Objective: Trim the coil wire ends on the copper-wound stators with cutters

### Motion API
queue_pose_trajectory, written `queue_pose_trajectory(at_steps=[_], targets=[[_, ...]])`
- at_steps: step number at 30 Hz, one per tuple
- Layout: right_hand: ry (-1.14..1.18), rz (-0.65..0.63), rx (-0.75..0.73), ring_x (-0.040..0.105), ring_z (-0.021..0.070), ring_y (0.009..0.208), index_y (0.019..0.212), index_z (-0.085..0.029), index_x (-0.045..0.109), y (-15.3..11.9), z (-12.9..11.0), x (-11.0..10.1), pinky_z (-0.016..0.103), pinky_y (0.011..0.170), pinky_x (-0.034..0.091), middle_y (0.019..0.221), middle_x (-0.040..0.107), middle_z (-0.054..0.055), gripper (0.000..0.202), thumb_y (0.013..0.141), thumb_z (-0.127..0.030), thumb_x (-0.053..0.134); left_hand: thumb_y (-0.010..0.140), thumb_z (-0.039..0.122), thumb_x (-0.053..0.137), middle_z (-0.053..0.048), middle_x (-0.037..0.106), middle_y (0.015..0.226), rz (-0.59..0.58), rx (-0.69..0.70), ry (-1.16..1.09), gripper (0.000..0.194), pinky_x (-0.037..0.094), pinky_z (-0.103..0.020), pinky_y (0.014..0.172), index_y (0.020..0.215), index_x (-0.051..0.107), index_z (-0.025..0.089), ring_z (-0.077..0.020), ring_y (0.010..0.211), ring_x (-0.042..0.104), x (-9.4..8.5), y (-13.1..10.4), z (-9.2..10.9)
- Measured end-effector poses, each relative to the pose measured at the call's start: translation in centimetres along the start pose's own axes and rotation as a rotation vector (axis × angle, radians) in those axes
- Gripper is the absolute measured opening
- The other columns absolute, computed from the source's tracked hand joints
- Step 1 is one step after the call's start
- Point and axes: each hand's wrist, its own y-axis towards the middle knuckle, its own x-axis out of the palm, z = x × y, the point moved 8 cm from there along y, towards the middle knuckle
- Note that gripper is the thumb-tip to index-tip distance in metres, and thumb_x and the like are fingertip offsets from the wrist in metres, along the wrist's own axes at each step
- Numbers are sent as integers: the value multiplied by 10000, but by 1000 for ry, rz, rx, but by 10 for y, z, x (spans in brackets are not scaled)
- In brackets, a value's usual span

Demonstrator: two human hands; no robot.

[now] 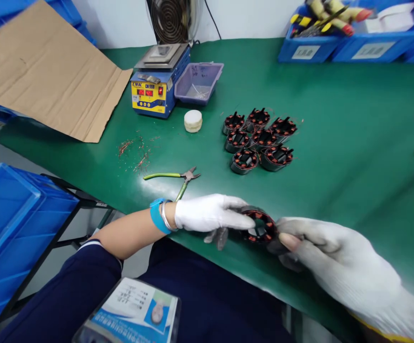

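— Holding anything right now, those two gloved hands?

— Yes. The left hand (212, 213) and the right hand (339, 259) both grip one wound stator (261, 226), a dark ring with copper-red coils around its inside. The left fingers are closed over its near-left rim; the right thumb and fingers pinch its opposite rim. It sits just above the front edge of the green mat (353, 143), between the two hands.

— Where is everything else, taking that stator as the mark?

— Straight beyond it, farther onto the mat, lies a cluster of seven similar stators (259, 139), packed touching one another. Left of the held stator and a little beyond the left wrist lie green-handled cutters (178, 178), jaws pointing toward the cluster. Farther left of those is a scatter of copper wire trimmings (135, 152).

— And toward the back?

— Beyond the cutters, a small white round pad (193, 120) sits alone. Behind that stands a blue-and-yellow solder pot (157, 83) with red digits lit on its front, and a shallow purple tray (199, 82) touches its right side. A sheet of cardboard (46, 66) lies far left of the stator, overhanging the mat's corner. Far beyond and to the right, blue bins (335, 43) line the back edge, one holding yellow-and-red handled tools.

— Anything on the wrist?

— A blue strap (156, 215) and a metal bangle beside it on the left wrist.
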Motion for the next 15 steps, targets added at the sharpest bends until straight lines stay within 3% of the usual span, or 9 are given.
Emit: queue_pose_trajectory(at_steps=[3,5,7,9,11,13,14,15], targets=[[292,-54,94,511,144,442,633,-181,674,0,1,7,253,409,408,567,604,61,633,775,-797,646,731,501,810,-89,667,1071,183,333,37,563,619,-372,727,1144,556,215,-200,806,723,-4,-7,25],[429,-37,116,471,127,393,596,-175,653,1,0,8,238,368,357,527,580,53,625,711,-786,720,658,463,864,-134,651,1248,277,580,220,497,577,-467,969,1014,623,215,-277,1073,712,-1,-19,45],[486,-28,99,445,122,364,546,-180,606,0,-2,8,232,351,328,470,538,38,619,692,-764,751,603,452,895,-111,673,1248,247,726,419,401,539,-471,1031,787,621,223,-297,1148,688,12,-28,57],[463,-36,53,443,128,361,518,-192,572,-2,-5,7,238,346,330,450,510,27,617,730,-749,731,593,508,894,-82,713,1169,208,783,485,450,566,-439,977,640,548,224,-269,1072,710,19,-31,61],[354,-23,-30,472,143,395,508,-208,565,-6,-12,3,254,365,367,476,519,32,613,807,-734,666,620,662,840,-88,733,1098,353,742,387,538,588,-430,930,639,526,226,-252,996,721,5,-31,59],[176,31,-139,504,160,451,522,-225,587,-9,-22,-3,272,415,407,514,541,43,607,882,-715,584,698,840,669,-99,738,990,439,524,200,625,616,-449,841,730,576,222,-249,885,734,-11,-21,41],[83,58,-191,518,169,478,531,-233,596,-10,-26,-6,281,443,419,530,553,48,603,906,-702,553,747,882,566,-102,736,940,358,359,104,674,627,-457,770,796,611,212,-249,808,736,-11,-12,26],[2,75,-228,530,176,502,541,-239,604,-10,-29,-7,288,467,427,543,565,53,594,921,-691,536,785,892,497,-99,732,900,206,194,11,712,627,-451,684,864,639,199,-244,720,729,-3,-4,12]])
